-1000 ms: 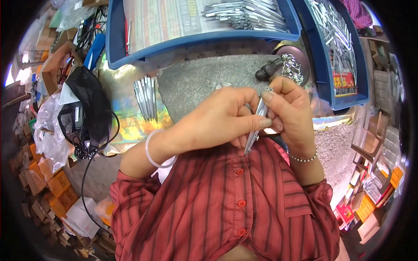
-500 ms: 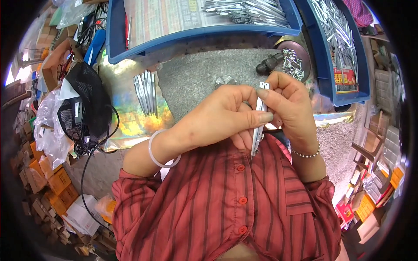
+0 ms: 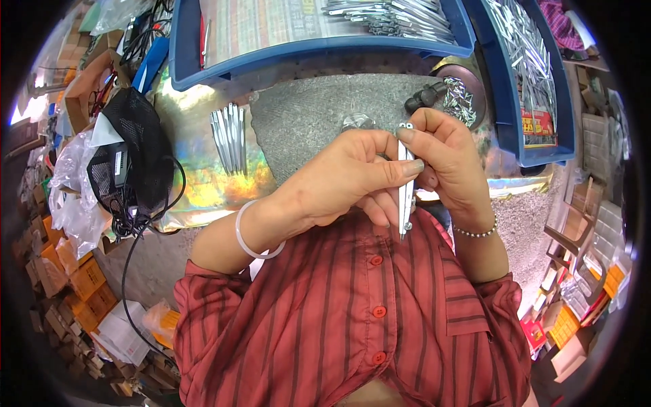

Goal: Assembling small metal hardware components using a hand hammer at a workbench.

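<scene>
In front of my chest, my left hand and my right hand hold a silver drawing compass between them. It is upright, its two narrow legs close together and the pointed end down, with a small screw near that tip. My right thumb and forefinger pinch the top, where two small round ends show. My left thumb lies across the middle, and the left fingers curl behind the legs, partly hidden. A row of slim silver metal legs lies on the shiny table cover, left of a grey slab.
A blue tray with silver metal parts spans the far side; another blue tray stands right. Beside black knobs, a round dish holds small metal fasteners. A black mesh bag with cables sits left.
The compass has swung from a slant to nearly upright, its lower tip shifting a little right. Both hands keep their hold, and the view has shifted slightly.
</scene>
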A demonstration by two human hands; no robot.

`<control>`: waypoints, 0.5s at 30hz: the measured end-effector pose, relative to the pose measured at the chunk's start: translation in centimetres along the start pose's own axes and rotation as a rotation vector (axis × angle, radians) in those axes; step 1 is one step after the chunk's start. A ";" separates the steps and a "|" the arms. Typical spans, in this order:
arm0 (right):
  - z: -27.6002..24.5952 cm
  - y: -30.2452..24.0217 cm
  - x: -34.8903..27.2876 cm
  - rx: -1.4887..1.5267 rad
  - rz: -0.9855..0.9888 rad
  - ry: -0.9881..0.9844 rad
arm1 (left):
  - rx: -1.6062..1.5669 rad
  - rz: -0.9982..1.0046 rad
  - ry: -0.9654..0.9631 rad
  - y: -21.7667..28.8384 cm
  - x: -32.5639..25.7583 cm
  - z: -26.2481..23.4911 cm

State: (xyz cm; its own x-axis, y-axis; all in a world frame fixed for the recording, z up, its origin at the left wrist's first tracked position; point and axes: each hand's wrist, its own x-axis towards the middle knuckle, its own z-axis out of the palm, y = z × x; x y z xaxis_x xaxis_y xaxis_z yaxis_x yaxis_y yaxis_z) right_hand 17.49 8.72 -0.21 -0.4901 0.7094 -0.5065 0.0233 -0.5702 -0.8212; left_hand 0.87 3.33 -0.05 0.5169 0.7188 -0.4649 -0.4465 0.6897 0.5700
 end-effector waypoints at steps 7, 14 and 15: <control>-0.5 0.1 -1.0 0.026 -0.095 0.037 | 0.239 0.033 0.018 0.1 -0.2 0.2; -7.2 -1.5 -4.5 -0.310 -0.313 0.390 | 0.729 0.566 0.427 -0.8 -2.8 -0.1; -8.0 -0.9 -4.2 -0.504 -0.304 0.515 | 0.773 0.678 0.497 -1.6 -2.8 -1.2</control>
State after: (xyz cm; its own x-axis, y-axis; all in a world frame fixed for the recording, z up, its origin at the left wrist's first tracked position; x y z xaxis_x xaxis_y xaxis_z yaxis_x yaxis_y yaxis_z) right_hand 26.50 9.52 0.60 -0.0755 0.9775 -0.1968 0.4061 -0.1501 -0.9014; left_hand -0.78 0.30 -0.49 -0.0819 0.9964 -0.0203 0.1349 0.0313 0.9904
